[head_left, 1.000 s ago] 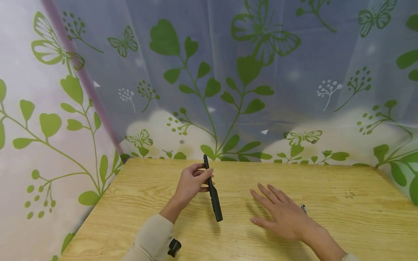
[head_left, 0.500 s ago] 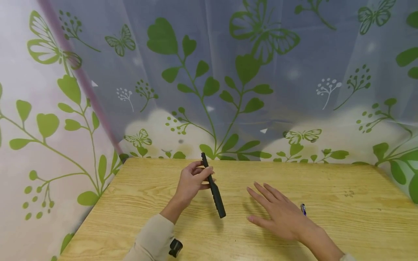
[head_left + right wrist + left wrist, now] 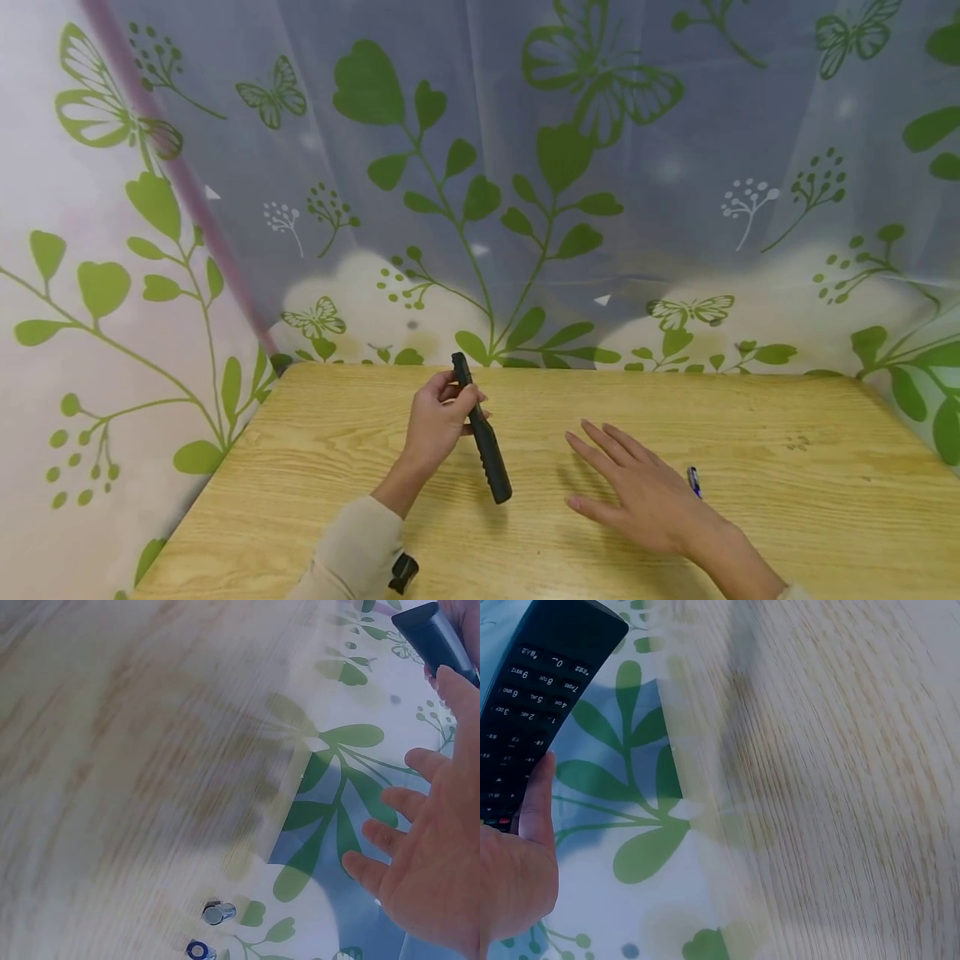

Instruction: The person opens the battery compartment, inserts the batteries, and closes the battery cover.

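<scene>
My left hand (image 3: 435, 427) grips a long black remote control (image 3: 492, 463) near its far end, thumb on top. The remote slants above the table, its wider end towards me. Its number keys show in the left wrist view, where the remote (image 3: 544, 690) reaches past the fingers. To the right, my right hand (image 3: 641, 493) hovers palm down with fingers spread, holding nothing. In the right wrist view, the remote's wide end (image 3: 436, 646) appears beyond this hand's thumb. A small silver and blue object (image 3: 694, 482) lies beside my right hand, partly hidden by it.
The wood-grain table (image 3: 300, 517) ends at a hanging cloth (image 3: 645, 208) with leaves and butterflies; another cloth (image 3: 45, 183) hangs at the left. The right wrist view shows a small silver-ended item (image 3: 217, 913) and a blue-ringed one (image 3: 199, 949) on the table.
The remote has rolled slightly in my left hand, and its far end has shifted a little left. My right hand has drifted slightly left, showing more of the small blue object.
</scene>
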Demonstrator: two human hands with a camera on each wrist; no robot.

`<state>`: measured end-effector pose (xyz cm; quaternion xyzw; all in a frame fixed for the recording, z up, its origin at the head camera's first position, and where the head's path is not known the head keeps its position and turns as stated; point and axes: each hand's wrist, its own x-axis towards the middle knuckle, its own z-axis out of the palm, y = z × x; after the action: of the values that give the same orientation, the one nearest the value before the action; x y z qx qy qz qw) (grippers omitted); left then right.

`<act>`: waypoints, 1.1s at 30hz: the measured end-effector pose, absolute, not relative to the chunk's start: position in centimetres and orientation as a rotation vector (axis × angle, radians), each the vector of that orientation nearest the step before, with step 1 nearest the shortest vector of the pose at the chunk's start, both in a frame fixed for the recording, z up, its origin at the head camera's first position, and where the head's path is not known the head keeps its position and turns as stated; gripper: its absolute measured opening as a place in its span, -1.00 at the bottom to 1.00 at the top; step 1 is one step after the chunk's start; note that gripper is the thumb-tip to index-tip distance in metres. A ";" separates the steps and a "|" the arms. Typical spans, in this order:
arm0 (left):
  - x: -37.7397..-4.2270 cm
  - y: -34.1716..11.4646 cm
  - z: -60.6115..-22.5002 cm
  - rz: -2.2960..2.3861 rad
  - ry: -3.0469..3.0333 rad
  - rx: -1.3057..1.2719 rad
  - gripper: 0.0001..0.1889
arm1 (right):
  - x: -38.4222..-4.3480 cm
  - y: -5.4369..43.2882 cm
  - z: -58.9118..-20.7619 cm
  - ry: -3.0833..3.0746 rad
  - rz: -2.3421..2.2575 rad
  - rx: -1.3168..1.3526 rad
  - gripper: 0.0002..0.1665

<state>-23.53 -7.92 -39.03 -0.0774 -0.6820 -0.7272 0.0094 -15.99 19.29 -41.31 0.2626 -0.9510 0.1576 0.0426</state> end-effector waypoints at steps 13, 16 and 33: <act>-21.7 -7.4 -36.6 -2.220 -2.128 -0.277 -0.65 | -15.9 19.3 -41.5 -2.887 0.481 0.811 -0.17; -22.0 -7.3 -37.2 -2.255 -2.093 -0.294 -0.64 | -15.9 19.1 -41.4 -2.886 0.480 0.810 -0.18; -23.2 -7.1 -39.7 -2.316 -2.031 -0.280 -0.66 | -15.4 17.4 -41.2 -2.894 0.521 0.817 -0.21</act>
<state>-23.15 -7.07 -39.68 -0.0905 -0.6565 -0.7485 0.0243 -15.44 17.39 -41.17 0.2675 -0.9473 0.1705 0.0450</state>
